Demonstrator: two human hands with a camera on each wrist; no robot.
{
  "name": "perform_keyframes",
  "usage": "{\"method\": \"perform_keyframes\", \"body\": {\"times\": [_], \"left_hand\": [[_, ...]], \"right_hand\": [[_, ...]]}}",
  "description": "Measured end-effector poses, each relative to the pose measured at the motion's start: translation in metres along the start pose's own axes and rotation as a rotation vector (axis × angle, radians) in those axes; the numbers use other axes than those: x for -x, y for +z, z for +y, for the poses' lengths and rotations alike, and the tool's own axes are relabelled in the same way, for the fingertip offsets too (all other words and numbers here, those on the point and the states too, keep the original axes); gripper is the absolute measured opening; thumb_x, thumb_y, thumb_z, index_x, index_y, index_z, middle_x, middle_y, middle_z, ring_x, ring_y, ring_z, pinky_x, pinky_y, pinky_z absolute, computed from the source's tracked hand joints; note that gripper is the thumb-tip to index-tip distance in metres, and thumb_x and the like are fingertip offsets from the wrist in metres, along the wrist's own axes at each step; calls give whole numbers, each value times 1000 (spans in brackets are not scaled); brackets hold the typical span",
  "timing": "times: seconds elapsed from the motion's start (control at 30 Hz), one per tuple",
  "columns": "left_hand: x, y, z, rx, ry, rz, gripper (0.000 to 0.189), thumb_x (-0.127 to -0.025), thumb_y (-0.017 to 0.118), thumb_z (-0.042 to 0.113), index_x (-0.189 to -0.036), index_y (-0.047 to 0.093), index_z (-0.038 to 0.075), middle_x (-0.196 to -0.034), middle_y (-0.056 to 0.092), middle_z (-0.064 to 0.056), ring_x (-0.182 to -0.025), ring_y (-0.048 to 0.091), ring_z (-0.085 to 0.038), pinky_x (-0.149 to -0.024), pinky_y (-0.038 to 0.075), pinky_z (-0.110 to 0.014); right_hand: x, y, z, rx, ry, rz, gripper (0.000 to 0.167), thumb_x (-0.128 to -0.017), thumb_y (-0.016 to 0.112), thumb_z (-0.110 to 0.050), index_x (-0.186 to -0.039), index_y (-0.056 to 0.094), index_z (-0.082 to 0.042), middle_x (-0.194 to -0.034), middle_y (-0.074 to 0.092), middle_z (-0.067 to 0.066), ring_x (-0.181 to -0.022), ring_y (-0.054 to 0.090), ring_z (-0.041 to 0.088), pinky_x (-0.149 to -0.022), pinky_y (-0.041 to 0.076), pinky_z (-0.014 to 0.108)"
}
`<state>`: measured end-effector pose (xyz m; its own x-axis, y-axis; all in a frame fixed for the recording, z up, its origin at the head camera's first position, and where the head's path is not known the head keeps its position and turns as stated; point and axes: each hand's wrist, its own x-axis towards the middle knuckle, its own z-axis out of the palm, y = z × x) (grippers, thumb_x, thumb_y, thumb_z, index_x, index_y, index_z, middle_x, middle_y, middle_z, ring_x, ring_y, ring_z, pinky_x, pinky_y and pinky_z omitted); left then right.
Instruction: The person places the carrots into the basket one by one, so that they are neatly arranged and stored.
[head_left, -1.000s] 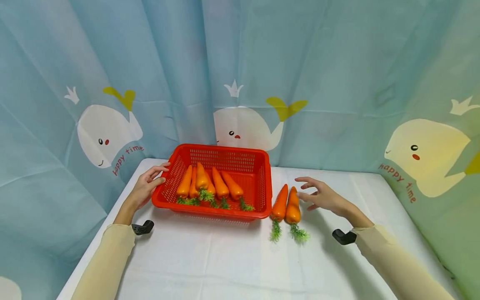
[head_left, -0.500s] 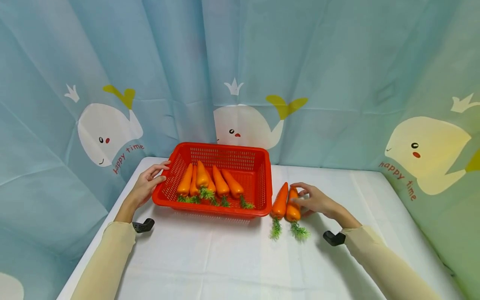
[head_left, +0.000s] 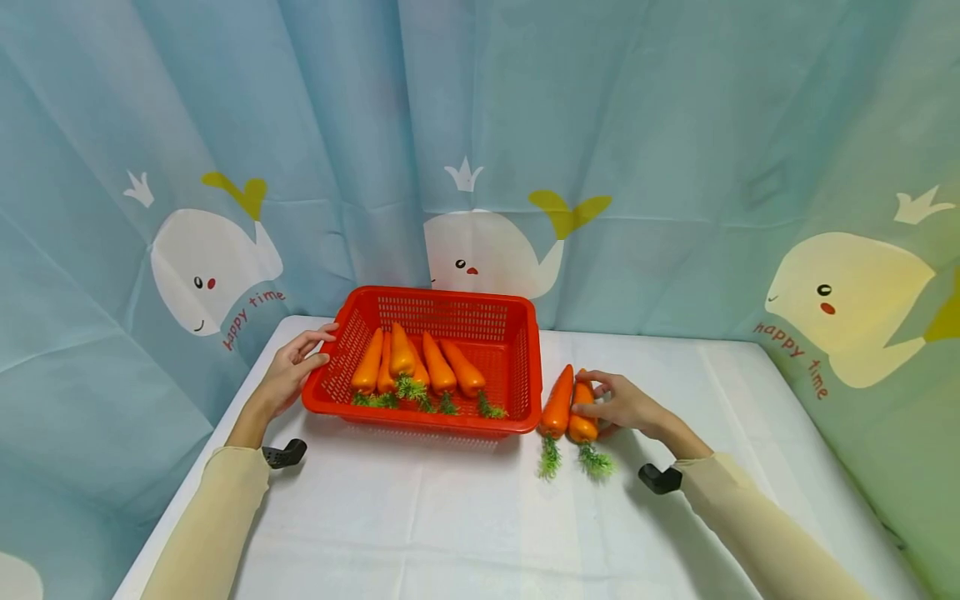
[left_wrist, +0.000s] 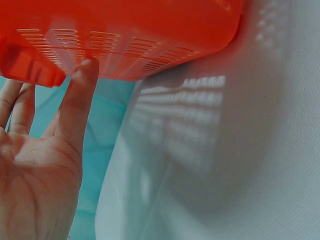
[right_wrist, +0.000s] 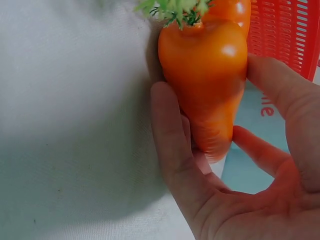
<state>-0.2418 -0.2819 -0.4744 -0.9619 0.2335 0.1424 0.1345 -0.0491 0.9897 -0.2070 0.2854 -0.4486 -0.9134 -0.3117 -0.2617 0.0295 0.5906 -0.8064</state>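
A red plastic basket [head_left: 450,423] with slotted walls holds several orange carrots [head_left: 438,367] with green tops. My left hand [head_left: 288,375] grips the basket's left rim; in the left wrist view its thumb [left_wrist: 82,95] touches the outer wall and the other fingertips are hidden behind the rim. Two carrots lie side by side on the table right of the basket. My right hand [head_left: 622,406] holds the right-hand carrot [right_wrist: 207,70], thumb and fingers on opposite sides of it. The left-hand carrot [head_left: 557,404] lies close against it, beside the basket's right side.
A white cloth covers the table [head_left: 420,517]. Blue curtain [head_left: 645,125] printed with whales hangs behind and at both sides. A black wrist mount [head_left: 660,478] sticks out under the right sleeve, another [head_left: 285,454] beside the left.
My right hand has moved left from beside the right-hand carrot and taken hold of it. My left hand and the basket have stayed in place.
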Motion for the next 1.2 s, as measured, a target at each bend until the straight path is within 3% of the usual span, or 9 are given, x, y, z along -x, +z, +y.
{"method": "perform_keyframes", "body": {"times": [0.17, 0.57, 0.9, 1.07, 1.2], "left_hand": [[0, 1, 2, 0, -1, 5, 26, -104, 58, 8, -129, 54, 2, -162, 36, -6, -133, 48, -12, -92, 57, -29], [1, 1, 3, 3, 11, 5, 25, -104, 57, 6, -129, 56, 1, -162, 37, -6, -139, 42, -16, -92, 57, -28], [0, 1, 3, 19, 21, 1, 26, -104, 57, 5, -128, 53, -3, -161, 37, -8, -138, 43, -15, -92, 57, -28], [0, 2, 2, 17, 15, -10, 27, -104, 57, 5, -128, 52, -4, -161, 37, -9, -140, 41, -16, -92, 57, -28], [1, 3, 2, 2, 3, 5, 28, -104, 57, 5, -129, 51, -5, -162, 35, -10, -136, 45, -15, -92, 57, -28]], "right_hand": [[-1, 0, 0, 25, 7, 11, 73, -91, 80, -22, -150, 44, 3, -98, 50, 17, -83, 57, 27, -68, 62, 45], [-1, -1, -5, -4, 19, 11, 74, -92, 79, -17, -151, 41, 6, -92, 47, 14, -78, 60, 28, -70, 62, 47], [2, 1, -14, -72, 63, -57, 77, -93, 74, -10, -155, 32, 8, -101, 59, 21, -76, 67, 24, -72, 62, 52], [5, -3, -15, -53, 79, -63, 76, -92, 75, -8, -155, 33, 7, -110, 58, 25, -77, 67, 23, -73, 62, 51], [9, -11, -19, -57, 39, -91, 76, -92, 75, -7, -155, 33, 6, -117, 52, 30, -80, 67, 24, -72, 62, 51]]}}
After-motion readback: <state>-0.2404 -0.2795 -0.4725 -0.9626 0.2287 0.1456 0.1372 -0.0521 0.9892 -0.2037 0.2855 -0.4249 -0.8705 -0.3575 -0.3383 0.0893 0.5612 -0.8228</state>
